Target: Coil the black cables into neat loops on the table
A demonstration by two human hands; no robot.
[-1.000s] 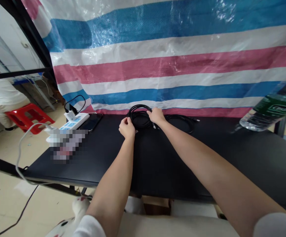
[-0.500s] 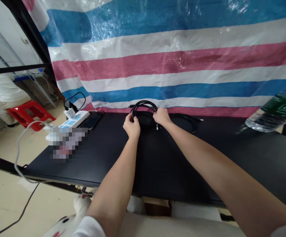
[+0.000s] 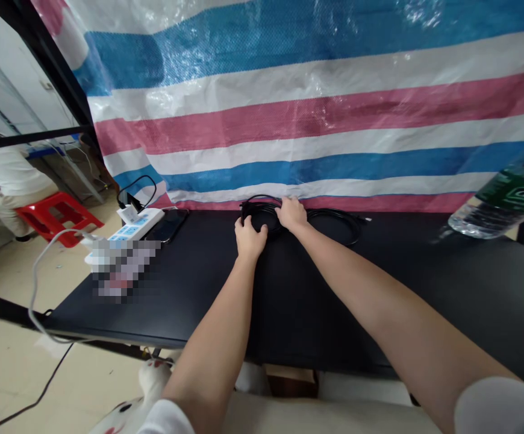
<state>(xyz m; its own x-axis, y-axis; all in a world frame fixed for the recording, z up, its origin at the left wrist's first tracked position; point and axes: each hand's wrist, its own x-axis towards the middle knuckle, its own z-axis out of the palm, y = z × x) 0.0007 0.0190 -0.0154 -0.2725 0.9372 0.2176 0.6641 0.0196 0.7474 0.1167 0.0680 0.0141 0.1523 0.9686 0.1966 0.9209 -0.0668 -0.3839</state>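
A coil of black cable (image 3: 267, 224) lies on the black tabletop close to the striped sheet. My left hand (image 3: 250, 239) rests against its near left side, fingers spread and thumb apart. Over the coil's right side is my right hand (image 3: 291, 214), its fingers apart and touching the cable; part of the coil is hidden beneath it. A second coil of black cable (image 3: 355, 232) lies just right of that hand, with a pale plug end sticking out to the right.
A white power strip (image 3: 140, 223) with plugs and a dark phone (image 3: 170, 225) lie at the left. A large water bottle (image 3: 492, 208) leans at the right. Behind the table (image 3: 334, 301) hangs a striped sheet (image 3: 289, 114). A person in white sits on a red stool (image 3: 61, 217).
The coil has come down from a tilted, raised position to lie flat. Both hands have loosened their grip, and the left fingers have spread. The second coil stays in place.
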